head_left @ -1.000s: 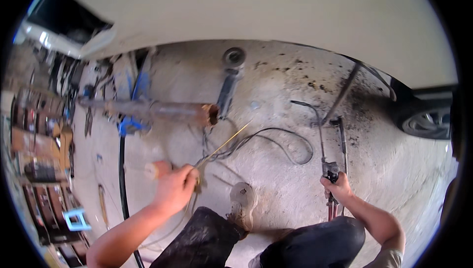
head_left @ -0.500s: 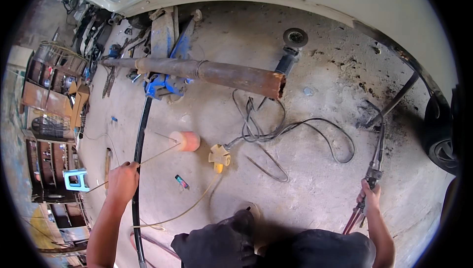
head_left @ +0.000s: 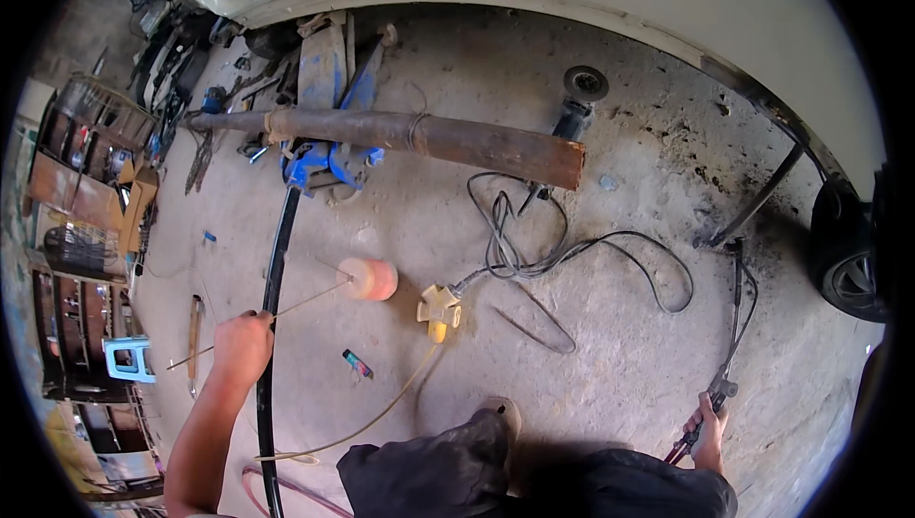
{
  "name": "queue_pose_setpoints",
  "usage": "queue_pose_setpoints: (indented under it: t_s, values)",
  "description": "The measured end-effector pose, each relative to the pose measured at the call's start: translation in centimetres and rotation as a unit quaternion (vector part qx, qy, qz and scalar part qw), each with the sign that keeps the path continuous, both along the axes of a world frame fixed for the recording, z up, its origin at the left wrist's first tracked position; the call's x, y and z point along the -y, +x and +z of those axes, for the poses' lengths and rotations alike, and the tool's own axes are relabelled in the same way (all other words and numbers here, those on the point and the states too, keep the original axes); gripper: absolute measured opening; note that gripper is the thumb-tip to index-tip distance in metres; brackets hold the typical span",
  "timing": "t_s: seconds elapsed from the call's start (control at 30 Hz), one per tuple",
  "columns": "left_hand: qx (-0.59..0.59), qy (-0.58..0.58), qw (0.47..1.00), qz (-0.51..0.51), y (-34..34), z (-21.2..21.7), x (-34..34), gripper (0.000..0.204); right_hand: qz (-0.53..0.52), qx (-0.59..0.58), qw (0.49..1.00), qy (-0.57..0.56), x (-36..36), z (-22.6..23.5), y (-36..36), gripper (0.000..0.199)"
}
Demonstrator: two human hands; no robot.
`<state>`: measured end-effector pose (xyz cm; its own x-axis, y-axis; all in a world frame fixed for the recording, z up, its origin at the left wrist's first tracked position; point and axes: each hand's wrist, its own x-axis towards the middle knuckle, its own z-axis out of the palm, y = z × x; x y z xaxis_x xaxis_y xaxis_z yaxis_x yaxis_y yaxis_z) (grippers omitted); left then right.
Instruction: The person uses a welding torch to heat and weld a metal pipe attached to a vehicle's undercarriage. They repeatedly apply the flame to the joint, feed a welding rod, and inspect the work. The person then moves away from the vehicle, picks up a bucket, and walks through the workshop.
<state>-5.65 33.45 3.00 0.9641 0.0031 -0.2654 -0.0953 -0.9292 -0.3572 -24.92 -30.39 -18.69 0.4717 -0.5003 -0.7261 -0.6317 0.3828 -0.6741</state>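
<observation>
My left hand (head_left: 243, 348) is closed around a thin metal rod (head_left: 303, 304), slanting from a light-blue stool toward a pink-orange cylinder (head_left: 370, 279) on the floor. Just beside that hand runs a long black pole (head_left: 276, 265), leading up to a blue floor jack (head_left: 329, 163). My right hand (head_left: 707, 430) grips a gas torch (head_left: 726, 387) by its handle. Its slim tubes point away from me, and red hoses (head_left: 676, 453) trail behind. Across the jack lies a rusty metal pipe (head_left: 486, 144), its cut end to the right.
An angle grinder (head_left: 575, 116) rests beyond the pipe, its looped cable (head_left: 534, 265) near a yellow socket block (head_left: 438, 310). A small lighter-like item (head_left: 357, 364) lies closer. The light-blue stool (head_left: 130, 360) and shelves stand left. A pale vehicle body (head_left: 648, 3) overhangs the far side.
My right hand has drawn the torch nearer to me. My left hand keeps its hold on the rod. The whole view has shifted slightly.
</observation>
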Motion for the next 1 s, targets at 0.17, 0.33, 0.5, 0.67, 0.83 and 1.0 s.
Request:
queue_pose_setpoints:
  t_s: [0.17, 0.33, 0.5, 0.67, 0.83, 1.0]
  values:
    - [-0.01, 0.017, 0.999, -0.03, 1.7, 0.9, 0.4, 0.006, -0.074, 0.006, 0.997, 0.006, -0.2, -0.2, -2.1, 0.025]
    - [-0.015, 0.049, 0.998, -0.036, 1.2, 1.6, -0.2, 0.006, -0.099, 0.005, 0.995, 0.017, -1.2, -0.9, -2.3, 0.024]
    - [-0.007, 0.022, 0.999, -0.039, 1.3, 0.8, 0.0, 0.007, -0.118, 0.021, 0.993, -0.01, -0.3, -0.3, -3.7, 0.024]
    - [-0.036, 0.041, 0.998, -0.027, 0.6, 0.7, -0.5, 0.007, -0.125, 0.023, 0.992, -0.013, -0.4, -0.2, -4.2, 0.019]
    - [-0.026, 0.098, 0.993, -0.054, 3.8, -0.7, 1.8, 0.012, -0.227, 0.009, 0.974, 0.015, 2.5, -1.6, -7.0, 0.02]
    - [0.004, 0.147, 0.984, -0.099, 2.1, -6.6, -1.7, 0.012, -0.186, 0.042, 0.981, -0.022, 2.4, -2.0, -4.9, 0.021]
